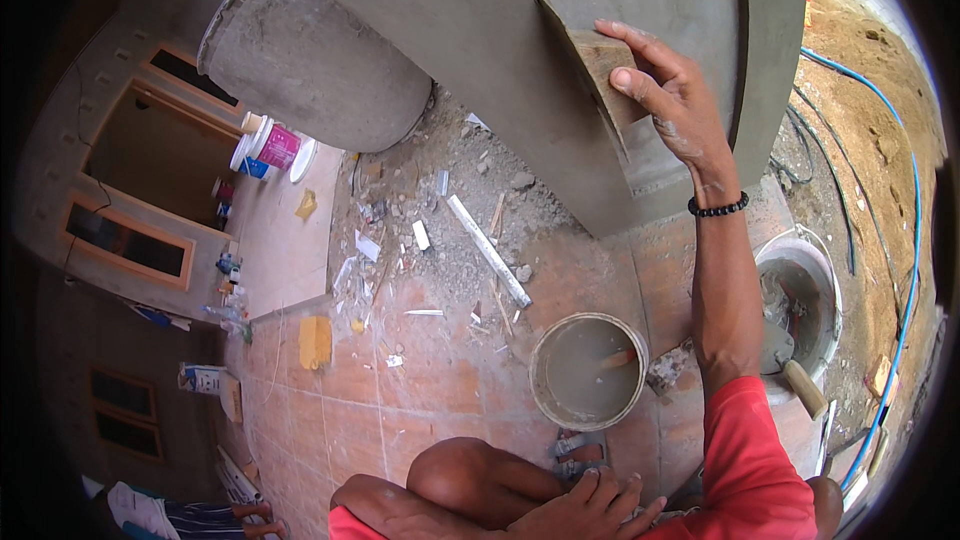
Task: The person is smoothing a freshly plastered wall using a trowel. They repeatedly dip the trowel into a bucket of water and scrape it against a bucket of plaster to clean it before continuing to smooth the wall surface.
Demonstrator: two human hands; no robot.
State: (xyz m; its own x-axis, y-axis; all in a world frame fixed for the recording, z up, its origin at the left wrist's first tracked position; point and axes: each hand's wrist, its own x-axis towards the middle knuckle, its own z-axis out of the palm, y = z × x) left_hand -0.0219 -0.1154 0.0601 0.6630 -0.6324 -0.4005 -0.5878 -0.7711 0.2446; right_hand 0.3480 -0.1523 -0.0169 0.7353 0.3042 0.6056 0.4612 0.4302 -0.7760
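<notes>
My right hand grips a small flat wooden block against the grey plastered edge of a curved concrete structure. My left hand rests low near my knees, fingers spread. A bucket of murky grey water, with a wooden handle in it, stands on the tiles below the structure. To the right of my forearm is a white bucket of wet grey mix, with a wooden-handled trowel on it.
Behind are a concrete cylinder, paint pails, rubble with a white strip, and a yellow sponge. Hoses run along the sand at right. Another person is at the lower left.
</notes>
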